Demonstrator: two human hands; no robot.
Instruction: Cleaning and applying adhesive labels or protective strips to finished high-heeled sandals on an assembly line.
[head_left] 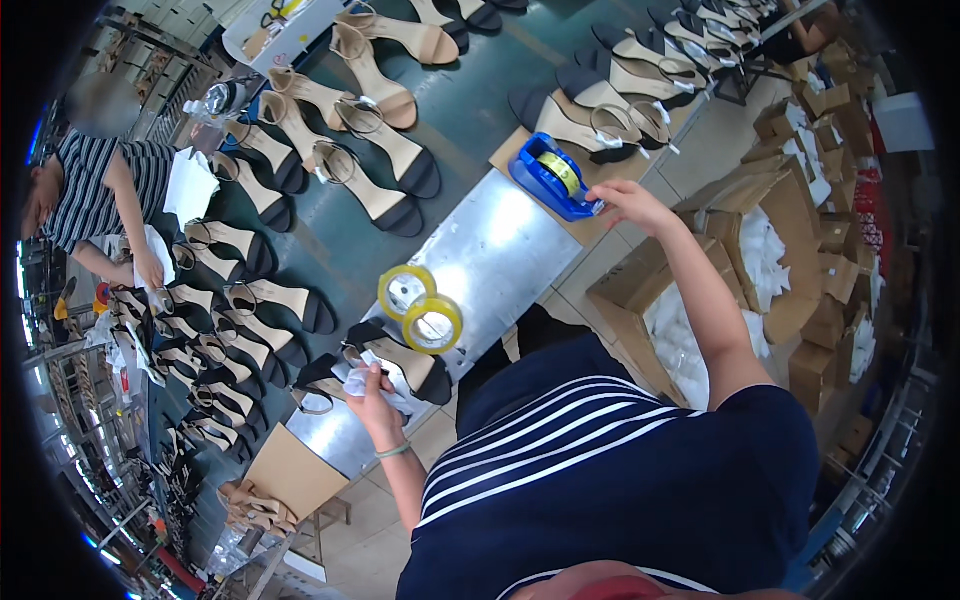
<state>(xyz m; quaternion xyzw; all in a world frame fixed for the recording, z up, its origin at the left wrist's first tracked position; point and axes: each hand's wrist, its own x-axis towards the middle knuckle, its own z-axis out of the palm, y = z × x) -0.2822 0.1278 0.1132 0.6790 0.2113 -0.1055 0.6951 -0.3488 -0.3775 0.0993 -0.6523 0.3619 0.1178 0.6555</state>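
your left hand, at the near edge of the bench, has its fingers closed on white paper beside a black-toed sandal; whether it also grips the sandal cannot be told. your right hand, arm stretched out, has its fingers partly curled, their tips at the front end of the blue tape dispenser; whether they pinch a strip of tape cannot be made out. the dispenser rests on brown cardboard at the bench's edge. between your hands lies a bare metal sheet, on which two rolls of clear yellowish tape overlap, near the black-toed sandal. beyond, rows of beige sandals cover the green tabletop. to your right, a carton on the floor holds white paper; to your left, a co-worker in a striped top handles white material.
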